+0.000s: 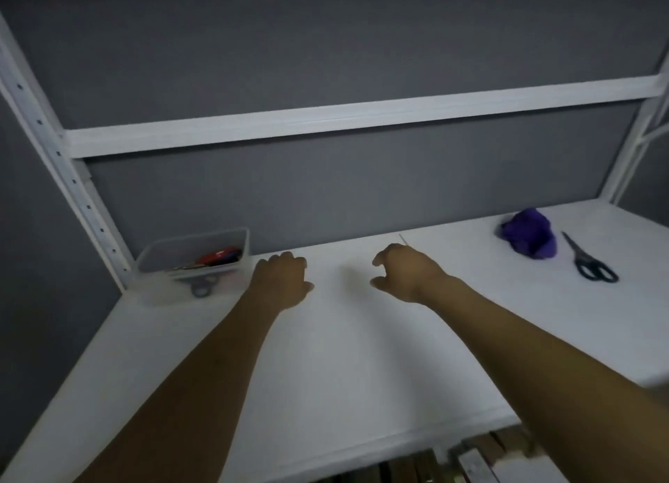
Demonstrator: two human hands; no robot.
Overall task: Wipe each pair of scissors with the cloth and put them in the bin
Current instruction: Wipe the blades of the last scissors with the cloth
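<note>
The left hand (282, 283) and right hand (405, 276) hung over the counter (362, 356), fingers loosely curled (holding nothing). The scissors (590, 261) lay beside the cloth (528, 238) near the back-right corner.

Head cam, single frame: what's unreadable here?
Head view: bin contents. Frosted wall and blur; red handles and a grey handle show, scissor count unclear.
Head view: left hand and right hand fingers curl away behind the knuckles; table contact unclear.
Head view: black scissors too blurred to judge clean or dirty.
Head view: clutter under the table cut off by bottom edge.
</note>
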